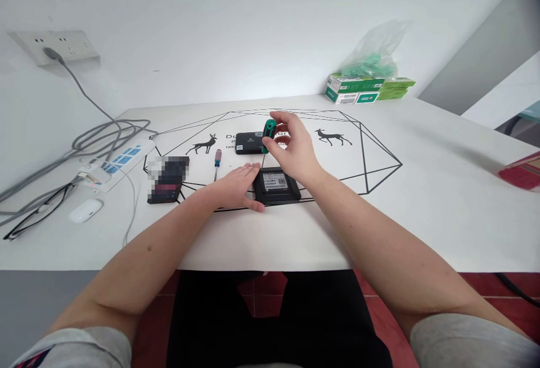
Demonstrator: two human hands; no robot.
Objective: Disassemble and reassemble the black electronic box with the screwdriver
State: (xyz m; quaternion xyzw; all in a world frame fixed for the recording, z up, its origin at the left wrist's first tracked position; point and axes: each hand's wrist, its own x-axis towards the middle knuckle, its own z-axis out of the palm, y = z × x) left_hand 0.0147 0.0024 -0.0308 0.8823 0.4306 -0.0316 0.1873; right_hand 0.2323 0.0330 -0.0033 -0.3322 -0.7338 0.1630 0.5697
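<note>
My right hand [292, 144] grips the green and black handle of a screwdriver [269, 128]. The tool stands nearly upright, its shaft pointing down at the far left corner of a flat black drive case [277, 194] with a white label. Pressed against the case's left side is my left hand [238, 185], its fingers stretched out and thumb along the near edge. Just behind lies a black flat cover [247, 143], partly hidden by the screwdriver. A smaller screwdriver with a red and blue handle [217, 158] rests left of it. The contact of the tip is too small to make out.
On the left are a phone [169, 179], a white power strip [126, 161] with grey cables, glasses [40, 211] and a white earbud case [85, 210]. Green and white boxes [354, 89] under a plastic bag [373, 55] stand at the back right. A red box [522, 172] sits at the right edge.
</note>
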